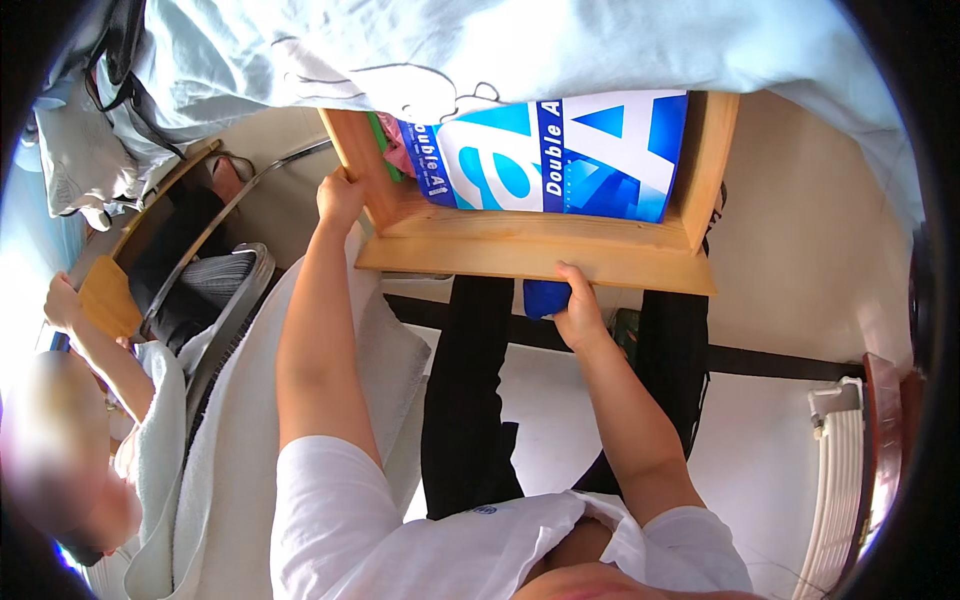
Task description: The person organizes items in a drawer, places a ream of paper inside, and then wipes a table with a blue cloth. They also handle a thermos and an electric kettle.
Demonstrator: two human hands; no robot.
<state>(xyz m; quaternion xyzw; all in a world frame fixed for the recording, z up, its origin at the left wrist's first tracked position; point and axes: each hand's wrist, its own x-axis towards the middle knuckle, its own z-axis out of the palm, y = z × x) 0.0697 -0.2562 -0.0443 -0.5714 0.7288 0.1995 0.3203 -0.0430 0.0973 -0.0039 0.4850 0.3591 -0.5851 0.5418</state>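
A pale wooden drawer (465, 251) juts out from beneath a light blue sheet (600, 45). Inside it lies a blue and white Double A paper package (495, 161), with a pink item (397, 154) and a green edge (385, 146) at its left. My left hand (341, 199) grips the drawer's left side near the front corner. My right hand (577, 307) is at the lower edge of the drawer front, its thumb against the wood and a dark blue cloth-like item (545, 298) in its grasp. The fingers of this hand are mostly hidden.
At the left, another person's hand (64, 301) touches a wooden drawer-like board (109, 296). A metal-framed chair (262, 262) and a white towel-like cloth (240, 420) stand between us. A white radiator (836, 465) is at the lower right. Bedding overhangs the drawer's rear.
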